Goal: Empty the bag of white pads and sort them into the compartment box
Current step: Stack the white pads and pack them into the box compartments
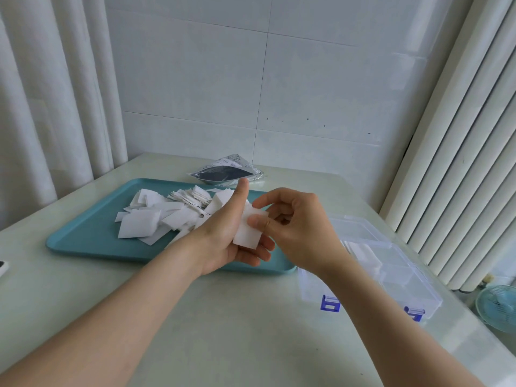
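Several white square pads lie heaped on a teal tray. My left hand is palm up over the tray's right part and cradles a small stack of white pads. My right hand pinches the same stack from the right with thumb and forefinger. The emptied bag, grey and clear with a dark inside, lies behind the tray. A clear plastic compartment box with blue latches stands open at the right; some pads lie in one of its back compartments.
The pale table top runs to a tiled wall behind. Curtains hang at the left, a white radiator stands at the right. A small teal fan sits below the table's right edge. A dark-and-white object pokes in at the left edge.
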### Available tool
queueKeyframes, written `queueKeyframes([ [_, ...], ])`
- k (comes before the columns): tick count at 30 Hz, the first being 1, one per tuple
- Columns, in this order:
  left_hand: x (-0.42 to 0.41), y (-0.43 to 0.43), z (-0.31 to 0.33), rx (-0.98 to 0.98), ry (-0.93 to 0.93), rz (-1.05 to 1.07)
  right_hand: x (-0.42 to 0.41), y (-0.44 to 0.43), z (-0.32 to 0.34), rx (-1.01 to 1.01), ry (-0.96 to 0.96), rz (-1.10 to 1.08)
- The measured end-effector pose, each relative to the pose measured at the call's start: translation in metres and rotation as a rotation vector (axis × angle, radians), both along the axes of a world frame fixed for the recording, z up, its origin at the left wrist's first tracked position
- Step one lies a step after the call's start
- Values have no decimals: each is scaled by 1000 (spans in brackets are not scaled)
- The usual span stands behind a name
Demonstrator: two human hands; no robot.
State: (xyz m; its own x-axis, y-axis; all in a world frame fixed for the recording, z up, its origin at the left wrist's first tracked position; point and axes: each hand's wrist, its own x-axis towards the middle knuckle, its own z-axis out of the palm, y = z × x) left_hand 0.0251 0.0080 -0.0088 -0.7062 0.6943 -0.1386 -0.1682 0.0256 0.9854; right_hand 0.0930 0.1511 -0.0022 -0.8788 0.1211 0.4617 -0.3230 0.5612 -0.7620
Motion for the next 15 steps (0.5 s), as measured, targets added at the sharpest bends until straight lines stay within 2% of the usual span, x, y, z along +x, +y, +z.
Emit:
queueKeyframes([
  [5, 1, 3, 0, 87, 10, -93, 1, -1, 0, -88, 75, -105],
  [11, 9, 5, 1, 76, 84, -119, 2, -6, -4, 142, 127, -320],
  [13, 11, 7, -2, 77, 67, -119, 6, -5, -2, 108, 40, -194],
  [15, 9, 8, -5, 93, 43, -108, 12, -7, 2, 190, -43, -15],
])
